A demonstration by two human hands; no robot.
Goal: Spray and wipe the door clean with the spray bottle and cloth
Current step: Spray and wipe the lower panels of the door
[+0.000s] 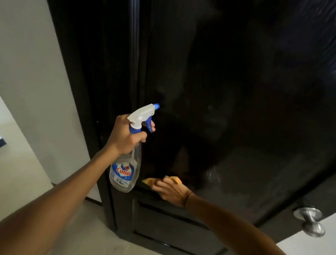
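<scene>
Spraying step, by the look of it: left hand (127,136) is wrapped tight round the neck of the spray bottle (126,164), one finger out on the blue trigger. Bottle hangs roughly upright, body below the fist, nozzle at the top pointing right and slightly up at the black door (250,94). Nozzle tip sits just beside the glossy panel, near its left edge.

Right hand (171,191) is lower, fingers curled flat onto an orange cloth (174,179), pressing it against the door at the bottom of the upper panel, just above the rail that divides it from the lower panel. Cloth is mostly hidden under the fingers; only the orange edges show.

Key relation: nozzle aims at the panel area above and slightly left of the cloth. So the spray target lies up from the right hand, and the cloth hand is the nearer one to reach it. Next wipe likely runs upward along the panel's long vertical axis.

A faint wet or smeared patch shows right of the cloth, low on the panel. Cannot tell whether mist is leaving the nozzle now.

Round metal door knob (310,220) is well apart, far right, on the door edge. White wall (25,48) to the left of the frame.

Risk, my read: drips running down onto the lower panel and floor (91,244) before the cloth gets there.
</scene>
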